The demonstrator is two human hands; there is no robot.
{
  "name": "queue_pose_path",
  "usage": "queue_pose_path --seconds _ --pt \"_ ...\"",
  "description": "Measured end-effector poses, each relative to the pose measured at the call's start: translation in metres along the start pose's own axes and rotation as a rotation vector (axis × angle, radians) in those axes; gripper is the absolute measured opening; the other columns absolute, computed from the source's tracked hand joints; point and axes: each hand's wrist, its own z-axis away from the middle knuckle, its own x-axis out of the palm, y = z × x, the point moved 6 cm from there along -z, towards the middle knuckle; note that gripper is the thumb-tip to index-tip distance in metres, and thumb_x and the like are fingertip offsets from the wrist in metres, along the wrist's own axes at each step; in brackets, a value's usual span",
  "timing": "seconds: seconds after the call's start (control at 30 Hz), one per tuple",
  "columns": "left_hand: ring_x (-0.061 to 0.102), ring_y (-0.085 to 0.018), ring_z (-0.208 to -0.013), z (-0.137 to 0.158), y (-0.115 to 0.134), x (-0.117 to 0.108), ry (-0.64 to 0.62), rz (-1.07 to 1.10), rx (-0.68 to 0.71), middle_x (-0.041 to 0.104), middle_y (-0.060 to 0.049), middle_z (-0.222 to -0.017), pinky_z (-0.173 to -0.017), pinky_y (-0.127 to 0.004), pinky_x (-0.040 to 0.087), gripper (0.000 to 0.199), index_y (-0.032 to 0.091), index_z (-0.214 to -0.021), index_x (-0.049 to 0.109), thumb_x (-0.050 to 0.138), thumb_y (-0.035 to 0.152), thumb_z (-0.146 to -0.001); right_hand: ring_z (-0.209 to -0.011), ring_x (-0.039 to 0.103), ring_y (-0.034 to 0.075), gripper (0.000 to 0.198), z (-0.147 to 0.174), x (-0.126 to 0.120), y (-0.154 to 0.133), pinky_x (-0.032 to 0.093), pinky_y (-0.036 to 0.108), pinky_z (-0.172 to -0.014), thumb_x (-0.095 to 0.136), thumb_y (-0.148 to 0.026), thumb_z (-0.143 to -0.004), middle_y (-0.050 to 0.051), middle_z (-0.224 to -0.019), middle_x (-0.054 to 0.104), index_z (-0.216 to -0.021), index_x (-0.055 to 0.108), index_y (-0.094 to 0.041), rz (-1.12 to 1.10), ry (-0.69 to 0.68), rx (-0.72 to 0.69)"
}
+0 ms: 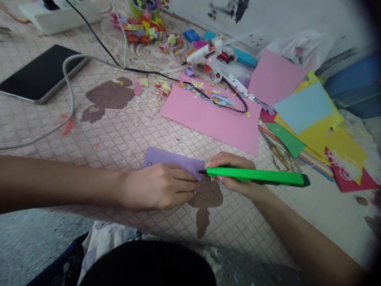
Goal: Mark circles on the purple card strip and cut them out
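Observation:
A piece of purple paper lies on the cloth near the table's front edge, with small drawn shapes at its left and right ends. My left hand rests flat over its lower part, fingers stretched to the right, hiding much of it. In my right hand is a bright green pen, held nearly level between thumb and fingers. Its dark tip touches or hovers just over the paper's right end, close to my left fingertips; contact cannot be made out.
Beyond the hands lies pink paper with paper scraps and a black cord. A glue gun stands behind it. Gold-handled scissors and coloured sheets are at right. A dark-screened tablet and white cable lie at left.

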Motion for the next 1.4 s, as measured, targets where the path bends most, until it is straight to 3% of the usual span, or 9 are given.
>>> queue_pose_path --seconds 0.37,0.53,0.67,0.77,0.9,1.4 --pt "0.065 -0.018 -0.111 0.0 0.0 0.0 -0.006 -0.024 -0.001 0.072 -0.01 -0.113 -0.095 -0.028 0.054 0.033 0.011 -0.105 0.071 0.038 0.012 -0.1 -0.084 0.066 0.018 0.026 -0.004 0.002 -0.005 0.054 0.033 -0.073 0.061 -0.012 -0.081 0.004 -0.092 0.071 -0.103 0.069 -0.024 0.082 -0.04 -0.019" --pt "0.065 -0.018 -0.109 0.0 0.0 -0.001 -0.02 -0.032 0.0 0.071 -0.011 -0.115 -0.093 -0.029 0.054 0.035 0.01 -0.106 0.071 0.037 0.012 -0.101 -0.069 0.067 0.013 0.019 0.011 -0.005 0.004 0.056 0.025 -0.058 0.062 -0.02 -0.086 0.003 -0.092 0.069 -0.104 0.067 -0.022 -0.133 0.179 0.112" --pt "0.066 -0.02 -0.107 0.0 0.0 -0.001 -0.015 -0.008 0.004 0.071 -0.013 -0.113 -0.091 -0.031 0.055 0.034 0.007 -0.107 0.07 0.037 0.009 -0.1 -0.065 0.067 0.011 0.016 0.02 0.0 -0.001 0.056 0.023 -0.059 0.062 -0.018 -0.085 0.0 -0.079 0.069 -0.1 0.067 -0.022 -0.08 0.269 0.203" --pt "0.065 -0.021 -0.109 0.002 0.001 -0.001 -0.013 0.001 -0.003 0.07 -0.014 -0.114 -0.093 -0.032 0.055 0.029 0.007 -0.108 0.069 0.041 0.009 -0.098 -0.062 0.066 0.012 0.015 0.022 0.006 -0.011 0.055 0.024 -0.056 0.06 -0.018 -0.085 0.0 -0.077 0.068 -0.098 0.067 -0.022 -0.013 0.289 0.199" --pt "0.064 -0.02 -0.111 0.002 0.002 0.0 -0.028 -0.008 -0.013 0.069 -0.014 -0.116 -0.093 -0.031 0.054 0.029 0.008 -0.11 0.068 0.042 0.01 -0.098 -0.07 0.066 0.014 0.021 0.024 0.01 -0.014 0.056 0.028 -0.063 0.061 -0.018 -0.084 0.002 -0.085 0.069 -0.104 0.066 -0.022 0.085 0.275 0.18" --pt "0.064 -0.019 -0.111 0.002 0.002 0.0 -0.044 -0.023 -0.021 0.07 -0.012 -0.115 -0.094 -0.031 0.054 0.032 0.009 -0.111 0.068 0.038 0.011 -0.1 -0.076 0.064 0.015 0.022 0.023 0.013 -0.019 0.054 0.031 -0.069 0.06 -0.015 -0.083 0.001 -0.088 0.068 -0.103 0.066 -0.024 0.202 0.275 0.116"
